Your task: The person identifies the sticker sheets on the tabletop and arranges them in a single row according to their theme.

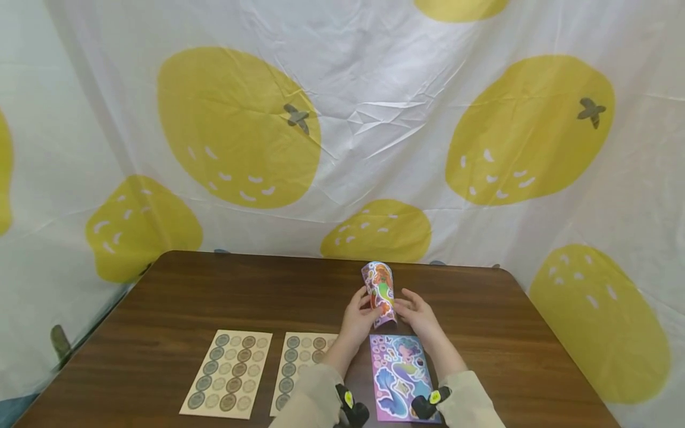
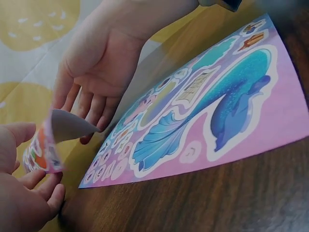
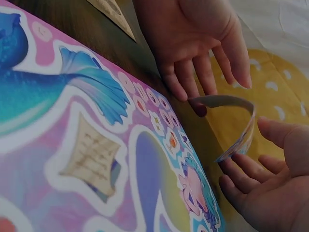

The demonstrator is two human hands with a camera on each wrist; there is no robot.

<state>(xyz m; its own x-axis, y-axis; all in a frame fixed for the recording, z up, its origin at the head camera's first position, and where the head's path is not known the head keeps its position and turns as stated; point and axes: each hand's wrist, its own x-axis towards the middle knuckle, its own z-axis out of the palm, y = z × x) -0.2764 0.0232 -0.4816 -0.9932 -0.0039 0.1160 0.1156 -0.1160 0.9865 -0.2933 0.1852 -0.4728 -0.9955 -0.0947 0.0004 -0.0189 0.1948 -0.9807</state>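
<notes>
Between the two hands, a mermaid sticker sheet (image 1: 381, 285) is bent into a curve, its printed side bulging outward and its pale back inside. My left hand (image 1: 357, 321) holds one side, with the thumb over the printed front. On the other side, my right hand (image 1: 420, 316) has its fingertips around the opposite edge. Both wrist views show the curled sheet (image 3: 241, 137) spanning the gap between the fingers. A second mermaid sticker sheet (image 1: 400, 377), pink and blue, lies flat below the hands; the right sleeve covers its lower corner.
Left of the hands, a cream sheet with rows of round grey and brown stickers (image 1: 226, 374) lies on the brown wooden table (image 1: 134, 356). A similar cream sheet (image 1: 301, 351) sits beside it, partly hidden by the left arm. A lemon-patterned cloth (image 1: 369, 137) hangs behind the table.
</notes>
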